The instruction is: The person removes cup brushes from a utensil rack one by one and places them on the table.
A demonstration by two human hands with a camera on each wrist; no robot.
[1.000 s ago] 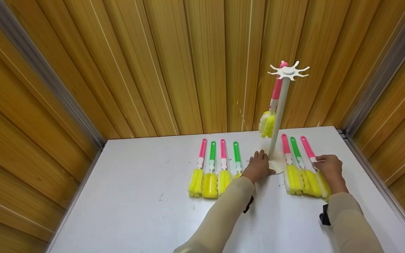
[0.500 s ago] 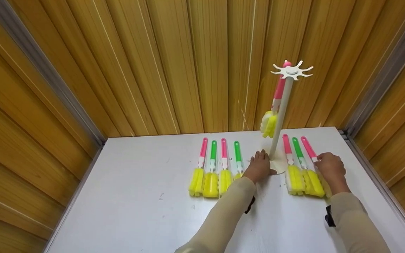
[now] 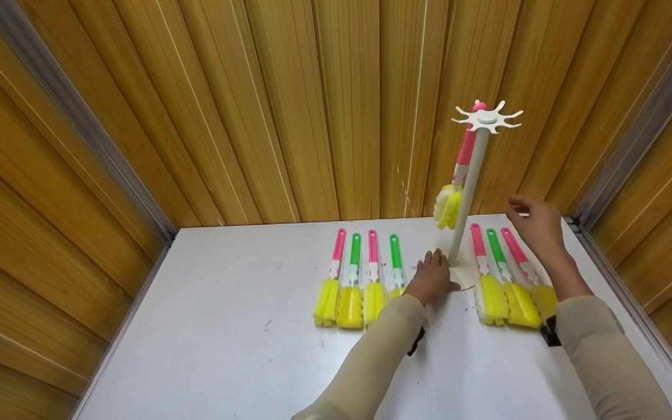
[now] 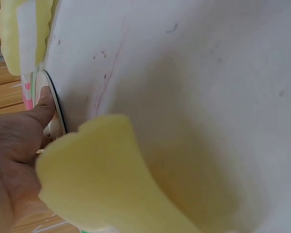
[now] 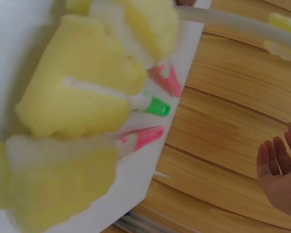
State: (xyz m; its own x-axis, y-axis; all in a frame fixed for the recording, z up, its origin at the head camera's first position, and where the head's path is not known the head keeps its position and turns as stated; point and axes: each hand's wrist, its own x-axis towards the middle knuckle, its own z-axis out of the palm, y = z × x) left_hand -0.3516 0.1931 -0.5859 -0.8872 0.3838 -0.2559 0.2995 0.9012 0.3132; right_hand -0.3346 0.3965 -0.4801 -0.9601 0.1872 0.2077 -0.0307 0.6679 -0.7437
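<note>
My left hand (image 3: 431, 280) rests, fingers straight, on the round base (image 3: 464, 280) of a white stand; in the left wrist view its thumb lies on the base (image 4: 56, 124). The stand's pole (image 3: 469, 192) carries a ring of hooks (image 3: 487, 118), from which one pink-handled sponge brush (image 3: 448, 207) hangs. Raised above the table's back right, my right hand (image 3: 539, 230) is loosely curled with nothing in it. Below it lie three sponge brushes: a pink-handled one (image 3: 491, 300), a green-handled one (image 3: 521, 306) and another pink-handled one (image 3: 545, 298), partly behind the forearm.
Left of the stand, several sponge brushes (image 3: 350, 306) with pink and green handles lie side by side; my left forearm covers part of the nearest. Wood-patterned panels (image 3: 289, 116) enclose the white table (image 3: 207, 326) at the back and sides.
My right hand has let go of the rightmost pink-handled brush and risen up and away from it. That brush stays on the table. My left hand keeps its place on the base.
</note>
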